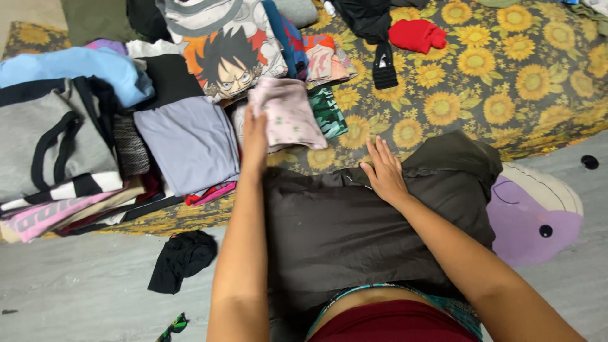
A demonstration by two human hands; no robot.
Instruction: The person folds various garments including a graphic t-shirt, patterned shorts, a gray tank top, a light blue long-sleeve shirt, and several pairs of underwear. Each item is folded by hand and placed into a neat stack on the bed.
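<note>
A dark grey garment [354, 228] lies spread over my lap and over the edge of a sunflower-print sheet [506, 82]. My right hand [382, 170] rests flat on its upper edge, fingers apart. My left hand [255, 136] reaches forward with fingers straight and touches a folded pale pink cloth [288, 114] that lies on the sheet. Beside that cloth sits a folded green camouflage piece [329, 111].
Stacks of folded clothes fill the left: a lavender shirt [190, 142], a grey bag with black straps [54, 142], a cartoon-print shirt [231, 57]. A red cloth [417, 35] lies far back. A black cloth [182, 258] is on the floor, a purple plush [538, 212] at right.
</note>
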